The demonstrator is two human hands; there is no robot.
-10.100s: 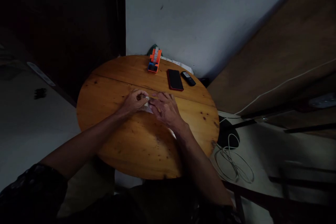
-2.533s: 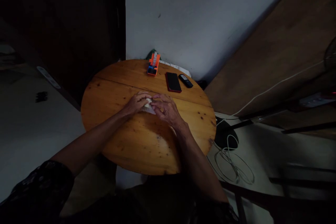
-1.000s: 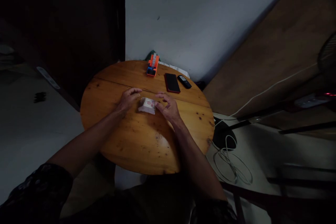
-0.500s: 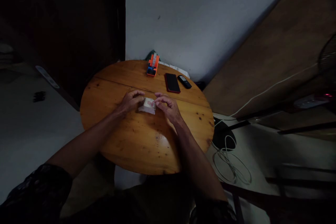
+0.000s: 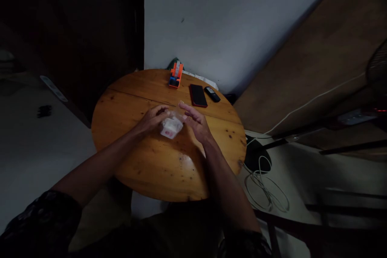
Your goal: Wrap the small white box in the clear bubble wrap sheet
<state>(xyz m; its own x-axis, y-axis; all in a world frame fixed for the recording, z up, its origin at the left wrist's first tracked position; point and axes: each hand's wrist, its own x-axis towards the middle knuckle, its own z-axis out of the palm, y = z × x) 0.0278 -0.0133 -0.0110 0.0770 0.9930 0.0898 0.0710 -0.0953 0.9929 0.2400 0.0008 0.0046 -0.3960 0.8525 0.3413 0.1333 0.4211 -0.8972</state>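
Observation:
A small whitish packet with red print (image 5: 171, 127), in what looks like a clear wrapper, is between my hands over the round table. My left hand (image 5: 153, 118) grips it from the left with bent fingers, the tips partly hidden. On the right, my right hand (image 5: 197, 123) has its fingers stretched out and apart, with the thumb at the wrapper's edge. The packet is tilted and a little blurred, its red mark toward me.
An orange and blue tape dispenser (image 5: 175, 74) stands at the back of the wooden table (image 5: 145, 169). A dark phone with a red edge (image 5: 198, 95) and a black handset (image 5: 212, 94) lie beyond my right hand. Coiled pale cable (image 5: 266, 191) lies on the floor.
The packet has turned over and tipped toward me, with its red mark now lower on the near side. My right fingers have straightened and spread.

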